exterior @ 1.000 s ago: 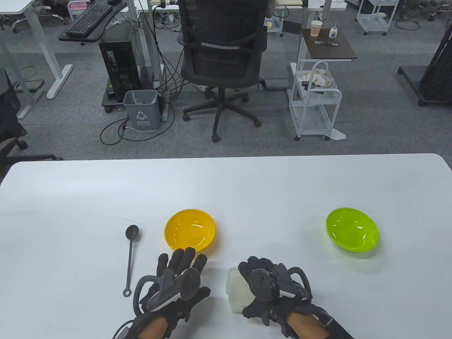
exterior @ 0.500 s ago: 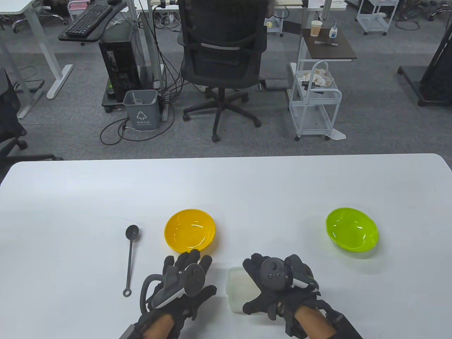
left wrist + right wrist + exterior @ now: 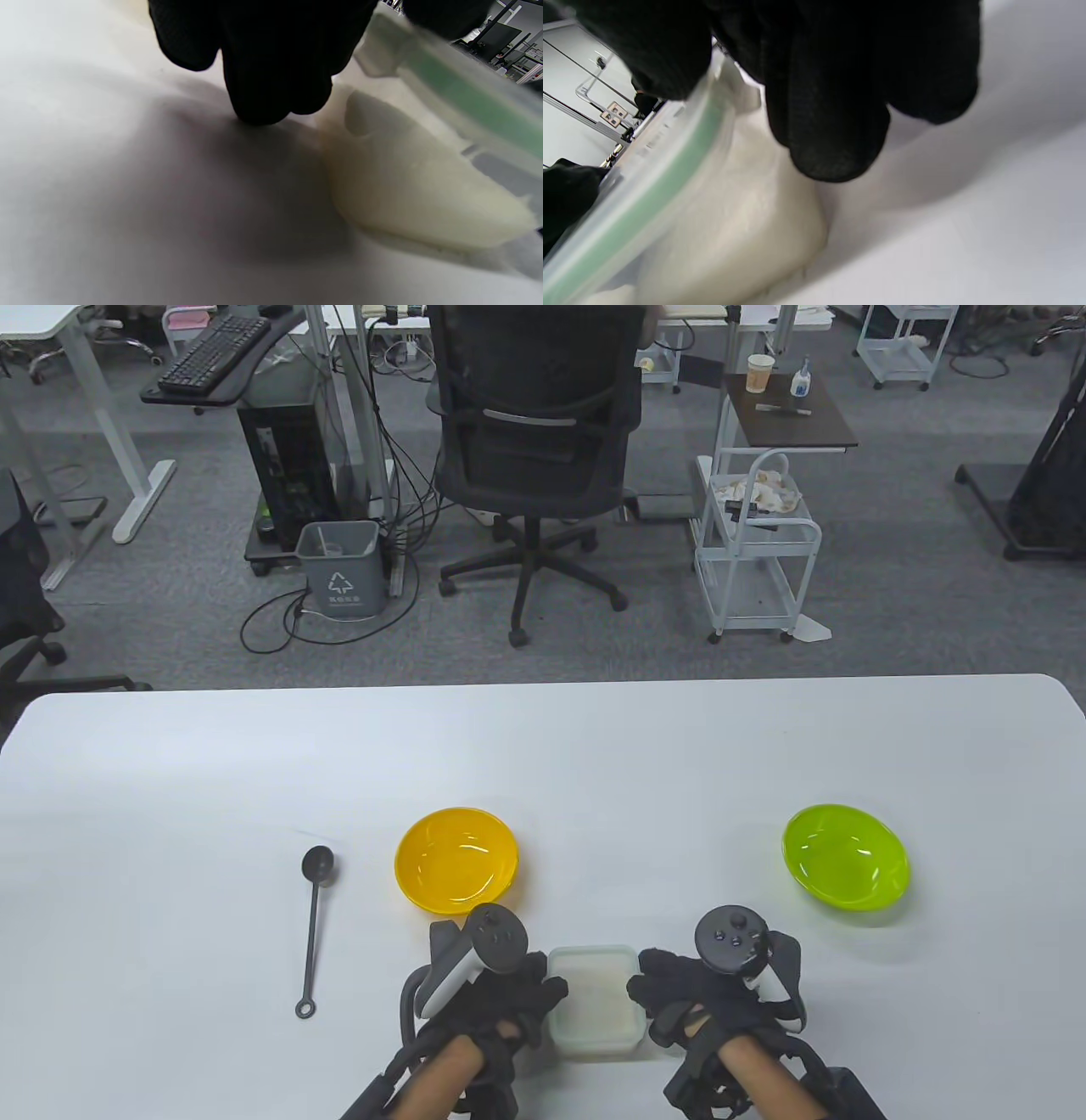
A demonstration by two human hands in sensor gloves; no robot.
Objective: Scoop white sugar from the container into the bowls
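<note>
The sugar container (image 3: 594, 1001), a translucent box with a green-sealed lid, sits at the table's near edge. It also shows in the left wrist view (image 3: 424, 190) and the right wrist view (image 3: 734, 237). My left hand (image 3: 543, 988) grips its left side and my right hand (image 3: 649, 988) grips its right side. The fingers (image 3: 263, 84) of the left hand hang by the lid edge, and so do the right hand's fingers (image 3: 835, 127). The black spoon (image 3: 312, 929) lies to the left. The yellow bowl (image 3: 456, 859) and the green bowl (image 3: 845, 857) stand beyond and look empty.
The white table (image 3: 543, 746) stretches far beyond the bowls. An office chair (image 3: 534, 432), a bin and a white cart stand on the floor past its far edge.
My left hand moved right from the table surface to the container's left side. My right hand slid off the container's top to its right side, leaving the lid in view.
</note>
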